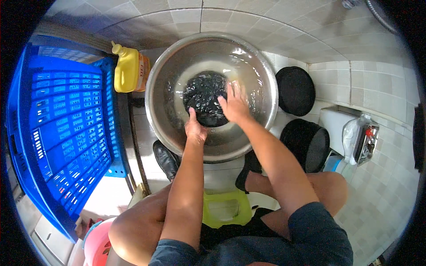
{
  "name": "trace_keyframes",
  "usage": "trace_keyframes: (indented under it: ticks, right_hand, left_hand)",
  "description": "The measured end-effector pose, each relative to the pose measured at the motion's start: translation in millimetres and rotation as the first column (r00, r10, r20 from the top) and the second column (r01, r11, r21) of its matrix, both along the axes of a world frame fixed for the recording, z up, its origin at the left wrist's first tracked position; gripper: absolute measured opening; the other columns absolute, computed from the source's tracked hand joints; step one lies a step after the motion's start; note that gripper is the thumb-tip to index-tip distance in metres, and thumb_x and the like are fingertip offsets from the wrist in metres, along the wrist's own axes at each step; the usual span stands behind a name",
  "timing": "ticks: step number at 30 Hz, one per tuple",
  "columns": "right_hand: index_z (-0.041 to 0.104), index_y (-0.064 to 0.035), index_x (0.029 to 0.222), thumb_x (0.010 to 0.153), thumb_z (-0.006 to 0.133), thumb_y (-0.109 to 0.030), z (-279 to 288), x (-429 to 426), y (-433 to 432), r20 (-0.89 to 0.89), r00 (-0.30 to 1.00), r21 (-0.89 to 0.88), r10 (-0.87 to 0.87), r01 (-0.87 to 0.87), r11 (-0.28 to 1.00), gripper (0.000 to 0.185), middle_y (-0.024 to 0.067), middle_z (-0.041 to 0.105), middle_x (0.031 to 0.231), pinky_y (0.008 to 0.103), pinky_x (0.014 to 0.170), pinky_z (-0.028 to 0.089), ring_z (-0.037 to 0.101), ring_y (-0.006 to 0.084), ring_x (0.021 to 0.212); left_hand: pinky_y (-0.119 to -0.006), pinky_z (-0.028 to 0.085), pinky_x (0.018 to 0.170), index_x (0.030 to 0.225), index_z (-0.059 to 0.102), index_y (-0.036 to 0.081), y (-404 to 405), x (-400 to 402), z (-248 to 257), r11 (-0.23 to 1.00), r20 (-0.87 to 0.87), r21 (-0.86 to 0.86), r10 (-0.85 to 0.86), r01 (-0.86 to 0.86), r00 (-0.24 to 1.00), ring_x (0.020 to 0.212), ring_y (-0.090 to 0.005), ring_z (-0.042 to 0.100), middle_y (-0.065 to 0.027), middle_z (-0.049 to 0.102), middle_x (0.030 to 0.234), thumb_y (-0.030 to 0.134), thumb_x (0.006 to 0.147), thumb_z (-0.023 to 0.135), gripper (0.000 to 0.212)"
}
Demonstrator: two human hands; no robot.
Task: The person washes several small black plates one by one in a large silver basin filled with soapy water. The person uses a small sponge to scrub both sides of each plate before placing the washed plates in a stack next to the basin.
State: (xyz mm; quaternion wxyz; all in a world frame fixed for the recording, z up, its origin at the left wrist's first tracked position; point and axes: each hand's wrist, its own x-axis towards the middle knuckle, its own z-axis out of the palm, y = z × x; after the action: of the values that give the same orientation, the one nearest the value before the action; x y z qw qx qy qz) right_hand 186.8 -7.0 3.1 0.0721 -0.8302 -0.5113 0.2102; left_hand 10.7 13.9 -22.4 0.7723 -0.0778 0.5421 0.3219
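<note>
In front of me a large stainless-steel basin (159, 133) holds water. A round black pan or dish (205, 96) lies in it, its surface broken up by ripples and glare. My left hand (195, 128) grips the near left rim of this black piece, thumb on top and fingers hidden beneath. At its right side is my right hand (235, 103), fingers spread and partly in the water, the thumb at the edge. Whether the right fingertips press on anything is unclear.
Right of the basin stand a round black pan (295, 90) and what looks like a stack of black pans (304, 144). A yellow pump jug (128, 71) and a blue plastic crate (70, 126) are on the left. Between my legs sits a green plastic stool (228, 209). Tiled wall (233, 21) rises behind.
</note>
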Motion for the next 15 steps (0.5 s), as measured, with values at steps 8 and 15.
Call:
trace_keyframes:
  ticks: [8, 15]
  right_hand:
    - [0.034, -0.0075, 0.158, 0.102, 0.041, -0.052, 52.3, -120.8, -55.2, -0.189, 0.978, -0.013, 0.091, -0.096, 0.995, 0.071, 0.0215, 0.024, 0.166, 0.0634, 0.122, 0.013, 0.02, 0.0485, 0.151]
    - [0.045, -0.0112, 0.153, 0.105, 0.04, -0.048, 71.5, -102.0, -67.7, -0.254, 0.919, 0.21, 0.302, -0.253, 0.945, 0.06, 0.0178, 0.03, 0.164, 0.0607, 0.123, 0.011, 0.022, 0.0471, 0.151]
  left_hand:
    - [-0.056, 0.038, 0.114, 0.146, 0.048, 0.006, -3.5, -24.0, -14.3, 0.987, 0.045, 0.159, -0.011, 0.004, 0.999, 0.13, -0.0392, 0.052, -0.0136, 0.055, 0.145, 0.058, 0.105, 0.029, 0.069]
    - [-0.048, 0.045, 0.108, 0.138, 0.054, 0.0, -8.4, -14.0, 61.1, 0.997, 0.307, 0.063, 0.019, -0.04, 0.952, 0.119, -0.0372, 0.059, -0.0165, 0.06, 0.136, 0.05, 0.107, 0.035, 0.062]
